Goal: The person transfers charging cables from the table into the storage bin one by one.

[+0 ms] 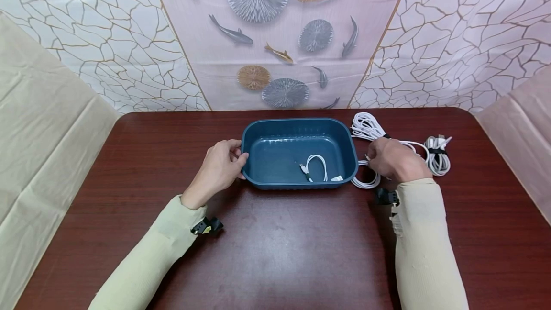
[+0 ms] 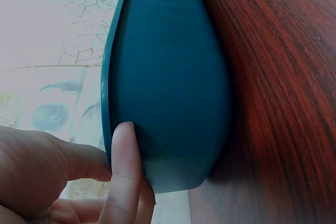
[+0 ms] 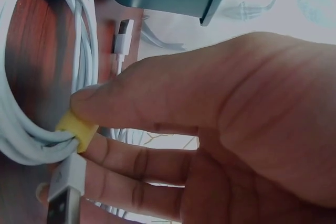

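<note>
A dark blue plastic basin [image 1: 297, 186] stands on the table, and a short white cable [image 1: 316, 157] lies looped inside it. At its left end my left hand [image 1: 221, 164] grips the rim, with a finger flat on the outer wall in the left wrist view. To the right of the basin, my right hand [image 1: 396, 159] pinches a coiled white USB cable [image 3: 13, 135] between thumb and fingers at its yellow tie [image 3: 79, 128]. The coil's loops hang in front of the fingertips, and its metal plug [image 3: 65, 203] points away below the tie.
Behind the right hand lies a larger bundle of white cable [image 1: 366, 126]. Another bundle with a black strap [image 1: 438, 152] sits farther right on the brown table [image 1: 275, 252]. A patterned cloth [image 1: 275, 37] hangs along the back edge.
</note>
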Motion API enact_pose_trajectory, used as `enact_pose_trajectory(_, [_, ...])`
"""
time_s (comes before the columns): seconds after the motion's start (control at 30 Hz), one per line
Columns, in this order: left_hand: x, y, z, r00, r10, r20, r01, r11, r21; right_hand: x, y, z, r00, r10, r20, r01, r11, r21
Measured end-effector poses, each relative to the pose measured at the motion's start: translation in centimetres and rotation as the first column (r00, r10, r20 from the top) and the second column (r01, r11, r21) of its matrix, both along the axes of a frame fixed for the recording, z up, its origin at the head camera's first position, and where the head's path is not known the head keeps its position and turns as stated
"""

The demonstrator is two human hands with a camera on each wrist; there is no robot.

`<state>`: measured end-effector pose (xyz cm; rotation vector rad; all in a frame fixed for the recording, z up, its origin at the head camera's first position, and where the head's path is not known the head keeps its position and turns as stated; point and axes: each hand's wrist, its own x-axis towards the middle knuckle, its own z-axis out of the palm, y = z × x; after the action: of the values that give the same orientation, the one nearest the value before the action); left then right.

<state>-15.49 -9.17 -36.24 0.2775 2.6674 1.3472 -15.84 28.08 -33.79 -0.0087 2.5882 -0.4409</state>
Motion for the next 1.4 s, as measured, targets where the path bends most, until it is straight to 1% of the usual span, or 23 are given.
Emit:
enact_pose_trajectory(0.1, [0.0, 0.0, 0.0, 1.0, 0.0, -0.002, 0.0, 1.0, 0.001, -0.1, 0.1, 0.0, 0.999, 0.025, -0.032, -0.024, 1.0, 0.009])
enact_pose_trajectory(0.27, [0.0, 0.0, 0.0, 1.0, 0.001, -0.001, -0.001, 1.0, -0.005, 0.0, 0.3, 0.0, 0.998, 0.023, -0.053, -0.023, 1.0, -0.005])
enact_pose_trajectory(0.4, [0.0, 0.0, 0.0, 1.0, 0.003, 0.0, -0.003, 1.0, -0.008, -0.1, 0.4, 0.2, 0.997, 0.027, -0.075, -0.027, 1.0, 0.004])
enact_pose_trajectory(0.6, [0.0, 0.0, 0.0, 1.0, 0.0, -0.004, 0.0, 1.0, -0.005, -0.2, 0.6, 0.3, 0.996, 0.037, -0.08, -0.035, 0.999, 0.021])
enact_pose_trajectory(0.9, [0.0, 0.0, 0.0, 1.0, -0.004, -0.005, 0.004, 1.0, -0.001, 0.0, 0.8, 0.8, 0.996, 0.022, -0.085, -0.02, 1.0, 0.02])
enact_pose_trajectory(1.03, [0.0, 0.0, 0.0, 1.0, -0.006, -0.008, 0.006, 1.0, 0.0, 0.1, 0.7, 1.1, 0.993, 0.029, -0.113, -0.026, 0.999, 0.028])
enact_pose_trajectory(1.23, [0.0, 0.0, 0.1, 1.0, -0.006, -0.008, 0.006, 1.0, 0.0, 0.2, 0.7, 1.4, 0.991, 0.036, -0.126, -0.031, 0.999, 0.041])
enact_pose_trajectory(1.4, [0.0, 0.0, 0.1, 1.0, -0.007, -0.007, 0.007, 1.0, -0.001, 0.3, 0.8, 1.6, 0.987, 0.055, -0.15, -0.05, 0.998, 0.042])
